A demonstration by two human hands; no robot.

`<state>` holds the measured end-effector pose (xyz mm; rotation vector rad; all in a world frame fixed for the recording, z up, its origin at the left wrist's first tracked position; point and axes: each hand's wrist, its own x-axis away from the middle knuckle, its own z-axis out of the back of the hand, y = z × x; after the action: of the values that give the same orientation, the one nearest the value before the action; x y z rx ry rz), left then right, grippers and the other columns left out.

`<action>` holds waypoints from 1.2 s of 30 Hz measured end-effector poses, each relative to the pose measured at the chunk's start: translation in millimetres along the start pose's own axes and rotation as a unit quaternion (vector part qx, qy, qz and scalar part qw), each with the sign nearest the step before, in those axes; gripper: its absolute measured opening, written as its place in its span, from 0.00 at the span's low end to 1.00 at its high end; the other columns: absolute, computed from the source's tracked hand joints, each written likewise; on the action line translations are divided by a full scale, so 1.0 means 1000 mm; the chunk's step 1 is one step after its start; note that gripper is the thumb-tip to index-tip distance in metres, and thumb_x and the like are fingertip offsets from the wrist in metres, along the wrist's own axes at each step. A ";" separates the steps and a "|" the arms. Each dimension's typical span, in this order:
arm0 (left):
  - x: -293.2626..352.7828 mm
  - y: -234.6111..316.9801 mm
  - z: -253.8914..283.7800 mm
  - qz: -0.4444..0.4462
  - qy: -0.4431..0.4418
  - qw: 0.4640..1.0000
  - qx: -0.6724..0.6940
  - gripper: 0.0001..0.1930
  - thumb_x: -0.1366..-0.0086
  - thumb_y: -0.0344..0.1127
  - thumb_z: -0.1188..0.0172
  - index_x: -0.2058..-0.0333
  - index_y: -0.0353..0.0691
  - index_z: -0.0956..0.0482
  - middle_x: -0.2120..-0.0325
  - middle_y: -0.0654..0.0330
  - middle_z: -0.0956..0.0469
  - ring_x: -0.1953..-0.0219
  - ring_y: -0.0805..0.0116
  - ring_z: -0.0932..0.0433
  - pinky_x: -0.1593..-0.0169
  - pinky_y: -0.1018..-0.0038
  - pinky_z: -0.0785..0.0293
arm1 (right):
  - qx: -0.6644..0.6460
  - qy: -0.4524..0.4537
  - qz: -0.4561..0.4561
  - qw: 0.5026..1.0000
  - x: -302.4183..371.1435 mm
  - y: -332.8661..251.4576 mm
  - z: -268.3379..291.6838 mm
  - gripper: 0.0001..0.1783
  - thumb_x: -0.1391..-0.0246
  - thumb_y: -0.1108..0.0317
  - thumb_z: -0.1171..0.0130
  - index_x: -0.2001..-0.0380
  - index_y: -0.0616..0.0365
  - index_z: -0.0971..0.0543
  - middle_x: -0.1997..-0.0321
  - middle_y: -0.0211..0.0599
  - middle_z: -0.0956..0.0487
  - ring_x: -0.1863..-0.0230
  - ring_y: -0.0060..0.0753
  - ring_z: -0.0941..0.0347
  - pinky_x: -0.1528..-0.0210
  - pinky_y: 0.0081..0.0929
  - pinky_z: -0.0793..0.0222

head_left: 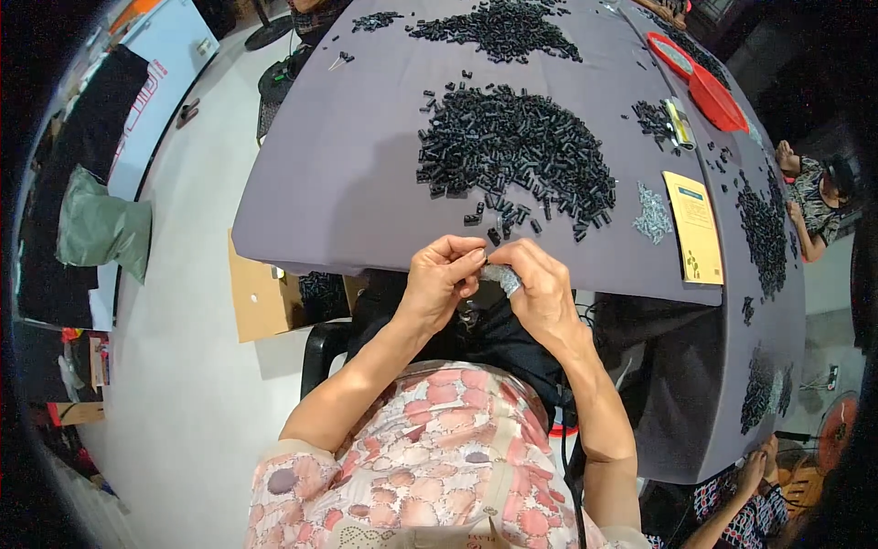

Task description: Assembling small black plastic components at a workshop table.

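My left hand (441, 282) and my right hand (541, 291) meet fingertip to fingertip just off the table's near edge. Left thumb and forefinger pinch a small black part, mostly covered by the fingers. A cluster of small clear pieces (502, 276) sits in my right hand, under its curled fingers, while its thumb and forefinger reach the same black part. Beyond my hands spreads a large heap of short black tubular parts (512, 151), with a few strays nearest me. Right of it lies a small pile of clear pieces (651, 212).
On the grey-covered table (311, 183) lie a yellow booklet (695, 229), a red basket (716, 99) and another black heap (498, 32). An open cardboard box (261, 293) stands on the floor at left. A person (814, 197) sits across at right; another person's hands show lower right.
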<state>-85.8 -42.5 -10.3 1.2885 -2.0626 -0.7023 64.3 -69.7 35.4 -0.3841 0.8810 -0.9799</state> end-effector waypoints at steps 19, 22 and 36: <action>0.001 -0.001 -0.004 -0.025 -0.007 1.000 0.015 0.06 0.41 0.28 0.44 0.64 0.36 0.25 0.79 0.65 0.29 0.81 0.80 0.33 0.80 0.85 0.40 | 0.004 0.090 -0.054 0.994 0.005 -0.004 -0.006 0.12 0.63 0.86 0.46 0.71 0.62 0.27 0.73 0.41 0.25 0.71 0.42 0.26 0.69 0.29 0.31; 0.003 0.001 -0.005 -0.021 -0.007 1.000 0.003 0.06 0.41 0.29 0.44 0.64 0.35 0.25 0.79 0.65 0.28 0.81 0.80 0.33 0.80 0.85 0.40 | 0.038 0.095 -0.021 0.995 0.005 -0.007 -0.007 0.12 0.63 0.86 0.47 0.71 0.61 0.27 0.73 0.41 0.25 0.71 0.42 0.26 0.69 0.29 0.31; 0.001 0.006 -0.009 0.005 -0.004 1.000 0.000 0.06 0.39 0.31 0.46 0.65 0.35 0.27 0.79 0.63 0.28 0.81 0.80 0.32 0.80 0.85 0.40 | -0.017 0.097 -0.071 0.993 0.009 0.003 -0.003 0.15 0.66 0.87 0.49 0.71 0.61 0.27 0.72 0.40 0.25 0.69 0.41 0.26 0.67 0.28 0.31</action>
<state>-83.2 -42.4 0.6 1.2755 -2.0730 -0.7040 65.9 -75.7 27.1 -0.3884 1.0592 -1.1480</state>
